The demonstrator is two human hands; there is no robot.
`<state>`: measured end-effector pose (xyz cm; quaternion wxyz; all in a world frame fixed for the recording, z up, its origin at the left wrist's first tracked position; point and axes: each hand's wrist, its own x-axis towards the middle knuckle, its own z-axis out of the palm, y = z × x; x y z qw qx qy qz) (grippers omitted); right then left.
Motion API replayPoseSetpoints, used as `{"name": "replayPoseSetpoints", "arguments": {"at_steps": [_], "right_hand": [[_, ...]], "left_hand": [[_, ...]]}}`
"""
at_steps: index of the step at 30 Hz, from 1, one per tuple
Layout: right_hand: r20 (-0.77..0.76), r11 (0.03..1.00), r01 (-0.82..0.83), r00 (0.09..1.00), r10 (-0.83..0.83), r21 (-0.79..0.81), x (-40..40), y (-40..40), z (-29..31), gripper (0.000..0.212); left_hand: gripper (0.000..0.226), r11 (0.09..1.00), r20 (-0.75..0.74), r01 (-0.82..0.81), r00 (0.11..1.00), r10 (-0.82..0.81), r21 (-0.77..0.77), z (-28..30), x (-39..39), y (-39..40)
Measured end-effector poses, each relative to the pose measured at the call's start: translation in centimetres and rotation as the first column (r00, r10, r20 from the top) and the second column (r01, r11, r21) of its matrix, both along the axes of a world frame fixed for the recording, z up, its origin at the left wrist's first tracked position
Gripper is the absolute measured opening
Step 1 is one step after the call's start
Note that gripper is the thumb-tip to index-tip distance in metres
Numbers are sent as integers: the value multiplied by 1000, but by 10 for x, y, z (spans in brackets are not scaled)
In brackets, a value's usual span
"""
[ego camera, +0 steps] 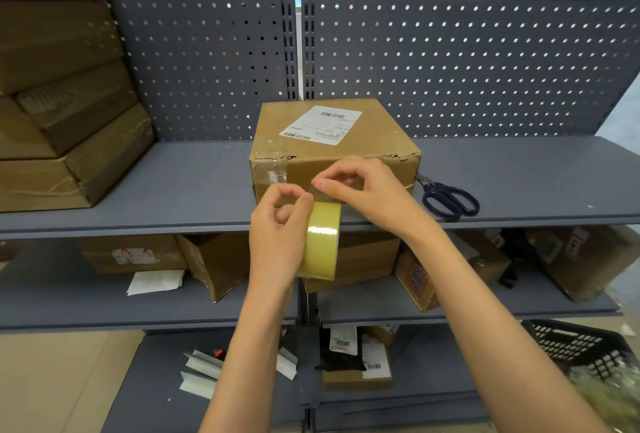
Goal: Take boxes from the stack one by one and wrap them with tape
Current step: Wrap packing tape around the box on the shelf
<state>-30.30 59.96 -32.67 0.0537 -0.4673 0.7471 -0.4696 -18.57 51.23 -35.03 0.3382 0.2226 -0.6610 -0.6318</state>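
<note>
Tape roll [320,240] is gripped by the left hand [277,235], fingers clamped on it | free tape end is pinched by the right hand [360,186] against the box [332,148] front face, on the shelf [173,190] | step judged: starting the wrap; next, tape must be pulled taut around | scissors [448,198] lie beside; stack [65,96] far left

Black-handled scissors [450,200] on grey shelf [173,197] — black crate [575,346] below.
</note>
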Motion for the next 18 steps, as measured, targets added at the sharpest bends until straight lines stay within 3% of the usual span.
{"name": "replayPoseSetpoints", "arguments": {"at_steps": [8,13,15,18], "right_hand": [[68,999,7,998,-4,-36,5,-3,0,12],[186,996,15,983,3,-93,6,-8,-2,13],[203,991,46,979,-19,-126,6,-10,-2,14],[209,983,94,976,-59,-161,7,-13,-2,14]], "left_hand": [[6,998,34,-2,999,0,56,1,0,-1],[27,981,82,19,996,-35,193,7,5,-2],[29,968,106,150,979,-174,202,5,9,-9],[24,899,153,428,886,-438,96,4,16,-11]]}}
